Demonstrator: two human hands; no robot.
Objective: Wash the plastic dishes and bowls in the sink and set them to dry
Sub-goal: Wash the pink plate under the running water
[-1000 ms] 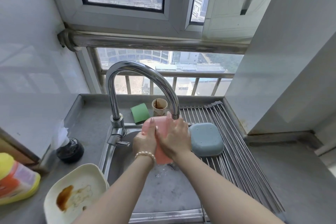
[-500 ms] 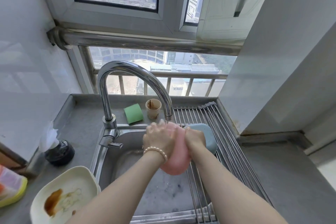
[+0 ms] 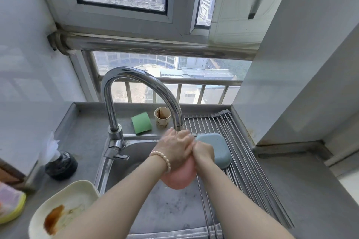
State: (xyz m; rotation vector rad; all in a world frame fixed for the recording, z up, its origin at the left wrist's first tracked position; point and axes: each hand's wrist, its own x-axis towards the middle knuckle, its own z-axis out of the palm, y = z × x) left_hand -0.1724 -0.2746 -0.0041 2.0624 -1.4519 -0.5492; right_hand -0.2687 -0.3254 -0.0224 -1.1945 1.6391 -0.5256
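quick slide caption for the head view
Both hands, left hand and right hand, hold a pink bowl under the faucet.

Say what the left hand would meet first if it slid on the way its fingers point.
The left hand, laid over the pink bowl, points up and right toward the faucet spout tip, so probably that, just past its fingertips. Depth is unclear; it could pass beneath toward the rack.

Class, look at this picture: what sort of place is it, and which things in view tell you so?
Probably a small home kitchen, high in a city building: a steel sink with a tall tap, a roll-up drying rack, and a sauce-stained white dish waiting on the counter.
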